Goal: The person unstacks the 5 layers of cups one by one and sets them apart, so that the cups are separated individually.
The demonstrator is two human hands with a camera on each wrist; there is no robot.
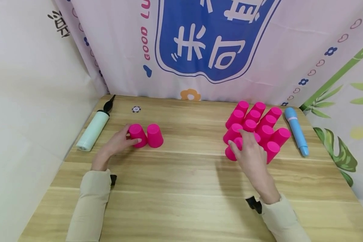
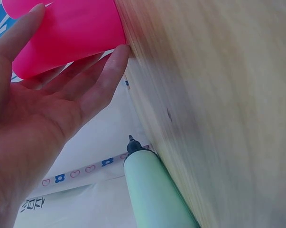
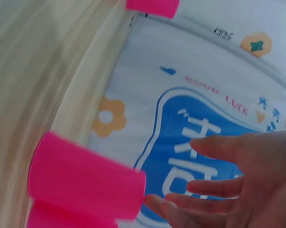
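Note:
Two pink cups stand upside down side by side on the left of the wooden table. My left hand (image 1: 117,142) holds the left one (image 1: 136,132), thumb in front and fingers round the back; the other cup (image 1: 155,136) stands beside it. In the left wrist view, the held cup (image 2: 81,38) sits between thumb and fingers. On the right, my right hand (image 1: 252,159) is over the near side of a cluster of several upside-down pink cups (image 1: 235,117). The right wrist view has that hand's fingers spread near the narrow end of a cup (image 3: 86,178), not wrapped round it.
A pale green hand pump (image 1: 93,131) with a black nozzle lies at the left edge. Near the back left is a small round chip (image 1: 136,109). A blue stick-like object (image 1: 296,131) lies right of the cluster. Printed cloth (image 1: 124,77) hangs behind the wooden table (image 1: 175,188).

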